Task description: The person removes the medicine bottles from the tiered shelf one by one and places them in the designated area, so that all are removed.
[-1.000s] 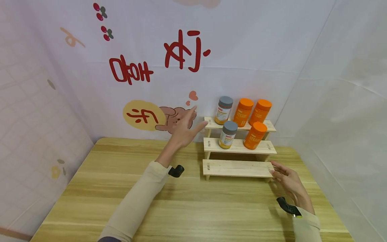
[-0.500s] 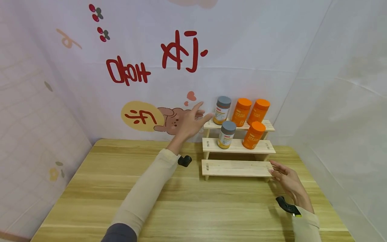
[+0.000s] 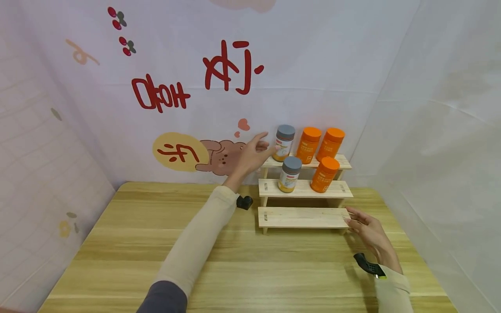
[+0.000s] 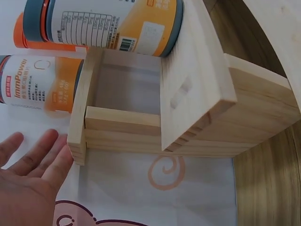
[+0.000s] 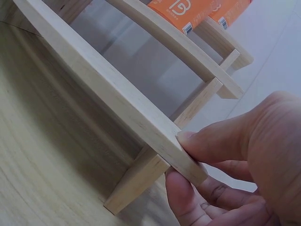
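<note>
A three-step wooden display rack stands on the table against the wall. On its top step are a grey-lidded supplement bottle and two orange bottles; the middle step bears another grey-lidded bottle and an orange bottle. My left hand reaches to the left of the top grey-lidded bottle, thumb and fingers spread. In the left wrist view a gap shows between those fingers and the bottle. My right hand pinches the right end of the lowest step between thumb and fingers.
The wood-grain table extends in front of the rack and to its left. A white printed cloth wall rises close behind the bottles, and a plain side wall stands to the right.
My left hand has moved right, from left of the rack to close beside the top grey-lidded bottle. The right hand keeps its hold on the lowest step. The head view has shifted slightly.
</note>
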`<state>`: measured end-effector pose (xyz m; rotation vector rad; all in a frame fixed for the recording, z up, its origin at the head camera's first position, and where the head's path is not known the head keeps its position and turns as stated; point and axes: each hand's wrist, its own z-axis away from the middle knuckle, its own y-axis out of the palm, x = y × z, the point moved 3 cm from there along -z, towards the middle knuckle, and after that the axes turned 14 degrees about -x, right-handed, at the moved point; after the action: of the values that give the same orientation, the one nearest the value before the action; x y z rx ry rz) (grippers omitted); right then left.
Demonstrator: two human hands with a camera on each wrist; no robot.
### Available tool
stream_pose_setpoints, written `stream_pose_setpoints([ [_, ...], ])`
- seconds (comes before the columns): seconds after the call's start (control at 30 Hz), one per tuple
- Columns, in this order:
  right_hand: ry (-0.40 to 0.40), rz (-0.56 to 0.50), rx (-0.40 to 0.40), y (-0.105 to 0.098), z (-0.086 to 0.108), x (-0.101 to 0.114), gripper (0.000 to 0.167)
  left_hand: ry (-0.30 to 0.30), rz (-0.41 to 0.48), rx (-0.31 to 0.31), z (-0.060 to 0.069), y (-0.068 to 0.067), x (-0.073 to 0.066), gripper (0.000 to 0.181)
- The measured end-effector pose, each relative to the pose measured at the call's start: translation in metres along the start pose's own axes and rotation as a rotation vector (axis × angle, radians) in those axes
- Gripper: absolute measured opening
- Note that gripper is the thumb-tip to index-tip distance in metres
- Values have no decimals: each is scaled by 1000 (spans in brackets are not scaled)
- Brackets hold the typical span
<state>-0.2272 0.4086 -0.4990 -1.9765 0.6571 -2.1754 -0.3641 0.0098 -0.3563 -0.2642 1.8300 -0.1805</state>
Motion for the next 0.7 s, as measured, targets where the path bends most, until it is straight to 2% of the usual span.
stream_pose_setpoints([
  [0.33,22,-2,10,3,-2,-1,69,34,14,27,-7,14,-8,65],
  [0.5,23,0,9,3,-3,0,68,66,24,1,-8,22,-11,65],
  [0.7,17,3,6,0,1,-1,69,105,-16,-57,-8,34,-11,58],
])
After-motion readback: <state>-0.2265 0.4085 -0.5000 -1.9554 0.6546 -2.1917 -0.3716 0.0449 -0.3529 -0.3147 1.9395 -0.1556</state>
